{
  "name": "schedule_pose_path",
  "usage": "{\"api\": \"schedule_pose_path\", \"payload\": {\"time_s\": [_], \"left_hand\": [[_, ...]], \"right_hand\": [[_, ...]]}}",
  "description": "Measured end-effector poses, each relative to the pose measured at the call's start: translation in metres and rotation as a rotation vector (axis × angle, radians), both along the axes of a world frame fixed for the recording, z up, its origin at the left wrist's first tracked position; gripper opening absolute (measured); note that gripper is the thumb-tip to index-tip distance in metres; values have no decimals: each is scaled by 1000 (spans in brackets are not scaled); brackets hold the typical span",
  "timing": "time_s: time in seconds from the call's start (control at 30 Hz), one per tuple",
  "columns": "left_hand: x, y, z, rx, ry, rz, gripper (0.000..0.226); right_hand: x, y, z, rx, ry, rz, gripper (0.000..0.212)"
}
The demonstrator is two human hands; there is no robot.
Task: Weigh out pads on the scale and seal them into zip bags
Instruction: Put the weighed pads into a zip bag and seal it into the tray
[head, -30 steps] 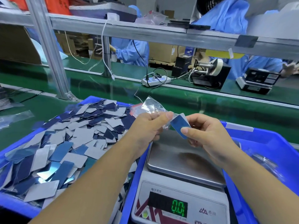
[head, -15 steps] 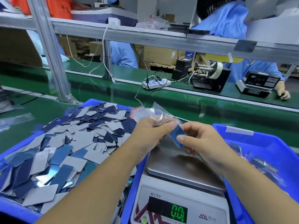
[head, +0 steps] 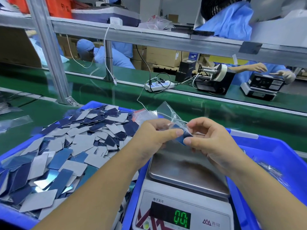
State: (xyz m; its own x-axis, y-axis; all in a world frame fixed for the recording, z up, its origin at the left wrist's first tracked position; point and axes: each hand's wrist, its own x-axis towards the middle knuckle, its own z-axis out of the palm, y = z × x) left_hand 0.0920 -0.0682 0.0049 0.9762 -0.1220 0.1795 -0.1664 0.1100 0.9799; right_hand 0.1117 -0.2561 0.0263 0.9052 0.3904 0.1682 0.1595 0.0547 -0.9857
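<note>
Both hands up over the steel pan of the scale (head: 186, 170). Left hand (head: 154, 138) curled round the mouth of a clear zip bag (head: 167, 112), thumb pressed on its near edge. Right hand (head: 211, 138) pinching a blue pad (head: 182, 138) between thumb and forefinger, pad partway into the bag's opening, other fingers curled beneath. Bag's far end sticking up and away, above the hands. Scale display (head: 181, 219) glowing green. Left of the scale, a blue bin (head: 10, 214) heaped with loose grey and blue pads (head: 79, 141). Right of it, another blue bin (head: 282, 153), touching the scale's side.
</note>
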Motion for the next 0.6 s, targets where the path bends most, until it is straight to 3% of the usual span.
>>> {"api": "schedule_pose_path", "payload": {"time_s": [0.17, 0.3, 0.4, 0.47, 0.6], "left_hand": [[2, -1, 1, -68, -45, 47, 26], [-1, -7, 3, -63, 27, 66, 8], [-1, -9, 0, -40, 10, 58, 13], [-1, -11, 1, -87, -3, 45, 5], [1, -12, 1, -215, 18, 57, 35]], "right_hand": [[-3, 2, -1, 139, 17, -26, 14], [-4, 5, -3, 190, 12, -91, 29], [-5, 6, -4, 203, 15, -101, 32], [-6, 8, -4, 226, 19, -114, 30], [-8, 9, 1, 255, 2, -146, 23]]}}
